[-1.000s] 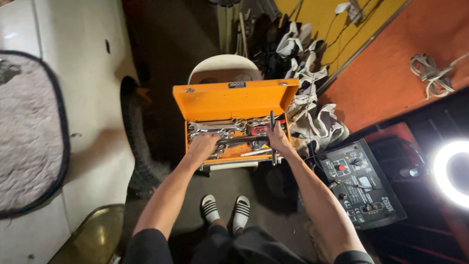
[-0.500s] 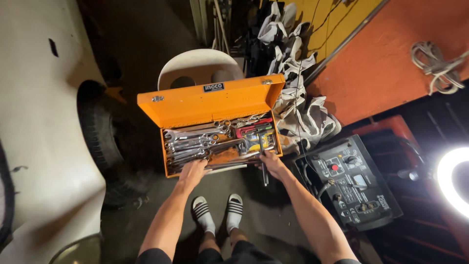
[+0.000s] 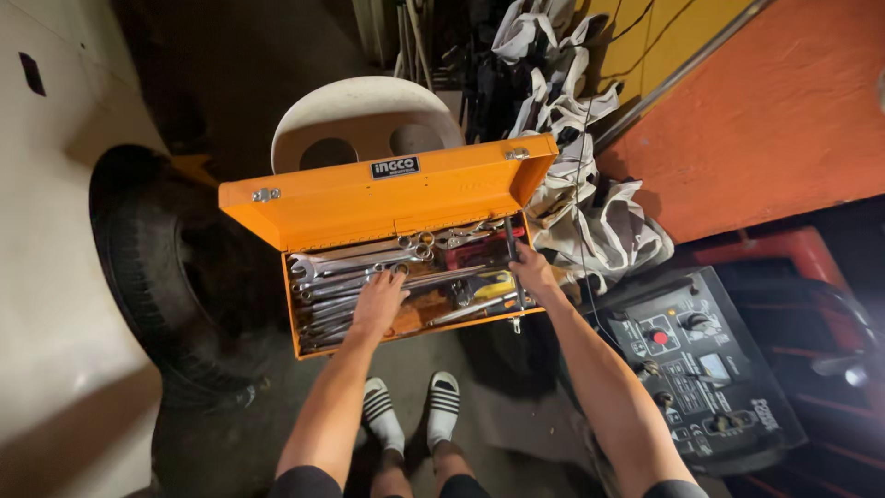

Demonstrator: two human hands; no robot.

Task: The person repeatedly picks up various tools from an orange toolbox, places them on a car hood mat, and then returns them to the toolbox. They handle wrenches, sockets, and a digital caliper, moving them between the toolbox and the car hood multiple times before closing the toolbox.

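Hands work an open orange toolbox (image 3: 369, 205) on a white chair (image 3: 364, 115): left hand (image 3: 378, 302) flat on stiff, heavy-looking wrenches (image 3: 346, 267), right hand (image 3: 533, 275) clamped mid-shaft on a slim, rigid tool (image 3: 513, 254).

Orange toolbox (image 3: 369, 207), silver wrenches (image 3: 341, 272), black-and-white striped socks (image 3: 442, 406), orange wall (image 3: 784, 120).

- The left hand (image 3: 378, 302) covers the wrenches (image 3: 336, 277) beneath its palm.
- The toolbox (image 3: 387, 198) lid hides most of the white chair (image 3: 364, 115) behind it.
- The right hand (image 3: 532, 274) hides the middle of the thin dark tool (image 3: 510, 242) it grips.
- The tyre (image 3: 161, 277) fades into shadow.
- The lower picture edge cuts off both arms.
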